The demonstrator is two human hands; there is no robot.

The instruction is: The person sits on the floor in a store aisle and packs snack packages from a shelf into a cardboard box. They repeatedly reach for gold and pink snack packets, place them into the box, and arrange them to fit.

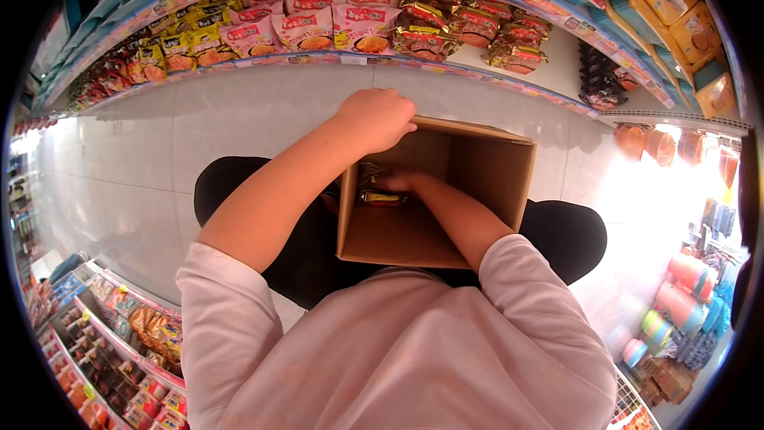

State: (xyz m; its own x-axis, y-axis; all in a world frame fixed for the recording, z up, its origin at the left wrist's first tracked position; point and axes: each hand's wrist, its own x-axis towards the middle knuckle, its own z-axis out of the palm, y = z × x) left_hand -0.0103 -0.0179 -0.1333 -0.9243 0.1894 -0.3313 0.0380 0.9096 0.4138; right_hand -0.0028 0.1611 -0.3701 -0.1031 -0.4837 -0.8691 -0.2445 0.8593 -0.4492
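A tall open cardboard box (489,183) stands between my knees, its mouth facing up. My left hand (378,118) is closed over the far left corner of its rim, knuckles up and fingertips curled at the edge. Down inside the box, my right hand (395,181) is at the left wall, its fingers closed on a dark brown and gold packet (382,198), which looks like an instant noodle packet. My fingertips are partly hidden against it. Bare cardboard shows over most of the box's bottom.
Ahead, a low shelf holds rows of pink noodle packets (306,29), yellow ones (208,45) and brown-gold ones (426,32). Dark packets (601,76) lie at its right end. Grey floor tiles (127,151) surround me. Stocked racks (131,326) stand behind left; colourful tubs (684,291) behind right.
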